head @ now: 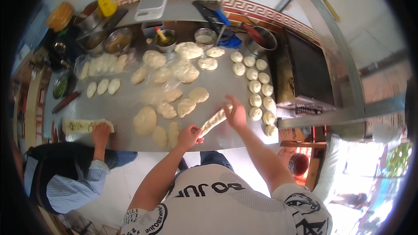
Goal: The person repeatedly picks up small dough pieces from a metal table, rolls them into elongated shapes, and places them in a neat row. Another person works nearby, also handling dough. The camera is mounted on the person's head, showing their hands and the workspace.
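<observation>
A long dough strip with a dimpled surface slants across the steel table in front of me. My left hand pinches its near end close to the table's front edge. At the far end, my right hand has the dough between thumb and fingers, the other fingers spread. To the left of my left hand lie an oblong dough piece, another flat piece and a large dough round. Beyond the strip are more dough pieces. Several coiled dough buns stand in rows right of my right hand.
At left, a co-worker's hand rests on a dough sheet with green bits. Plastic film covers some dough. Along the back are an oil pot with a brush, a steel pot and a scale. A dark griddle borders the right.
</observation>
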### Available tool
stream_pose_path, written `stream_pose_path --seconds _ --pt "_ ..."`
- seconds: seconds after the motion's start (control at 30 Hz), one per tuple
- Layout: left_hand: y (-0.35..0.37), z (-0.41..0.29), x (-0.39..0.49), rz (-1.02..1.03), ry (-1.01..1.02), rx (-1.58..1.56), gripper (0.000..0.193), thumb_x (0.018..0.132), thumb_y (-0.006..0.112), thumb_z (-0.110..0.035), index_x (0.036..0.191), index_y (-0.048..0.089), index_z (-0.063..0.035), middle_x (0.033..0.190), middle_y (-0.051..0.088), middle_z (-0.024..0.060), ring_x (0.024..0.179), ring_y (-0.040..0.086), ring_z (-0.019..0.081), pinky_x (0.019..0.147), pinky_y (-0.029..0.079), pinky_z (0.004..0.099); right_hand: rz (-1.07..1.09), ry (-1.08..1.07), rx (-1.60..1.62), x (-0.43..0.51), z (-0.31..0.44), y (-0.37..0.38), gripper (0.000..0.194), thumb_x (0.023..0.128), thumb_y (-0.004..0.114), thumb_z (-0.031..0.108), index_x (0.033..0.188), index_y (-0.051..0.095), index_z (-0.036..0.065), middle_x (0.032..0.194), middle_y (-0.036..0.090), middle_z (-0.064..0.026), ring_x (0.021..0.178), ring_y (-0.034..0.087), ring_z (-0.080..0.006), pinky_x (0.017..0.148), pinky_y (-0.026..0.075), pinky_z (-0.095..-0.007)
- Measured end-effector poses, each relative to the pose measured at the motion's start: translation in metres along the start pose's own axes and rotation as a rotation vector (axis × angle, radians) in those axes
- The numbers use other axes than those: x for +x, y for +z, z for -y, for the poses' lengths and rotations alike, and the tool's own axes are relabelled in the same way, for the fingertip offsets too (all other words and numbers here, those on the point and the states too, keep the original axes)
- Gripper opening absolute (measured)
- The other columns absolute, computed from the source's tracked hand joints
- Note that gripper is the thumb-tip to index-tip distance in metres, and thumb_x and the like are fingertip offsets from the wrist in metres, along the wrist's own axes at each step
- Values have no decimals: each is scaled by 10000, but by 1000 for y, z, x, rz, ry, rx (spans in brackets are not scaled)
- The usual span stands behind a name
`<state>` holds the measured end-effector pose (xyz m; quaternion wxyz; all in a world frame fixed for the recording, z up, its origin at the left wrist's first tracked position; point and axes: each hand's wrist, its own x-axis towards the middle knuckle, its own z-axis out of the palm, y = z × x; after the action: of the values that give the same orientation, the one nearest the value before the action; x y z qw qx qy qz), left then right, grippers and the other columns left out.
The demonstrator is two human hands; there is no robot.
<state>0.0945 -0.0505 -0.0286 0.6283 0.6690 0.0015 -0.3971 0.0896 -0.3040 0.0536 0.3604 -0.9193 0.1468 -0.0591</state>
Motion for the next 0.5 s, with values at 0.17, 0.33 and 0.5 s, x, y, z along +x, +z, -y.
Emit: stream_pose_path --seconds 0.17,0.33,0.5 --pt "-4 -1 6 41 -4 60 275 1083 688 -261 1173 644 -5 924 812 148 725 805 192 585 590 264 112 -437 -492 -91 -29 32 724 970 730 393 1508 552 -57 1617 528 -230 1553 456 -362 1281 385 -473" --pt "-4 0 7 31 -13 70 266 1084 685 -253 1164 638 -4 919 810 154 726 805 195 574 582 261 -72 -282 -614 -73 -42 26 914 978 712 502 1622 422 -77 1742 364 -240 1634 337 -343 1363 240 -473" --pt "-4 -1 3 14 -33 61 265 1084 690 -263 1146 649 -8 923 810 156 734 807 197 589 586 269 466 -486 -526 -72 -45 10 972 1016 642 573 1682 321 -58 1790 268 -230 1681 227 -323 1379 183 -482"
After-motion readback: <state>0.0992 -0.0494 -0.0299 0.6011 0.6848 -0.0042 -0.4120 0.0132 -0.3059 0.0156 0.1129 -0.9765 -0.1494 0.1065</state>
